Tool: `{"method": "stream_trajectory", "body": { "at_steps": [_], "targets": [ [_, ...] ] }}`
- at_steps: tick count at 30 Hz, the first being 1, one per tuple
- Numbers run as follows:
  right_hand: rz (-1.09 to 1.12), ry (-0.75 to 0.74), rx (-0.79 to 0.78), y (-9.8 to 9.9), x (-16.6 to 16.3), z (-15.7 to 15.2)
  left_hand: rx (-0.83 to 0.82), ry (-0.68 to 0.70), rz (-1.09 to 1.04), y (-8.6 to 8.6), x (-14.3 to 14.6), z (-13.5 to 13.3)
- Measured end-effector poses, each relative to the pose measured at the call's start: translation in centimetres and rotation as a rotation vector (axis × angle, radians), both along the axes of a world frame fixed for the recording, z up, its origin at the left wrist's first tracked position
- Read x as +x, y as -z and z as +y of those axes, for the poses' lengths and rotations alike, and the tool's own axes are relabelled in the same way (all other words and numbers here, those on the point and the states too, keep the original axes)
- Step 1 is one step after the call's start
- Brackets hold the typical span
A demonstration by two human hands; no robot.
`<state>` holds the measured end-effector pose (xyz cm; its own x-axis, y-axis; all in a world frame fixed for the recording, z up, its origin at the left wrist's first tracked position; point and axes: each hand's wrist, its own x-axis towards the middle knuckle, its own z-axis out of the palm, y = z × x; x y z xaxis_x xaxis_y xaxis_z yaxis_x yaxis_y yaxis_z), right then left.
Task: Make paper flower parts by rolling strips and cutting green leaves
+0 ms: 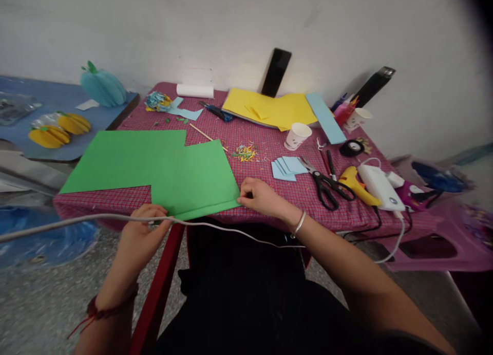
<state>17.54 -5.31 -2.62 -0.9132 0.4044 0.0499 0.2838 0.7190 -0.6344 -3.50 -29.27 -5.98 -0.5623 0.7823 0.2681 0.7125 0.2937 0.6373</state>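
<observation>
A green paper sheet [192,175] lies at the table's front edge, with a narrow strip folded along its near side. My left hand [148,226] pinches the near left corner of this sheet between thumb and fingers. At the near right corner, the fingertips of my right hand [259,195] are pressed together on the folded strip. A second, larger green sheet [119,160] lies partly under the first, to the left. A pale cable [215,226] passes in front of the sheet, across my left hand.
Black scissors [327,185], light blue paper squares [287,166], a yellow glue gun [352,183] and a white power strip [381,187] lie to the right. Behind are a paper cup [297,136], paper shreds [245,152], yellow paper [277,108] and a propped phone [276,72].
</observation>
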Motion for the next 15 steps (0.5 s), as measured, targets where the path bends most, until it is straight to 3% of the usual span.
{"method": "stream_trajectory", "body": {
  "at_steps": [15],
  "targets": [
    [0.010, 0.020, 0.067, 0.32, -0.04, -0.28, 0.057, -0.002, -0.039, -0.03, 0.95, 0.17]
  ]
}}
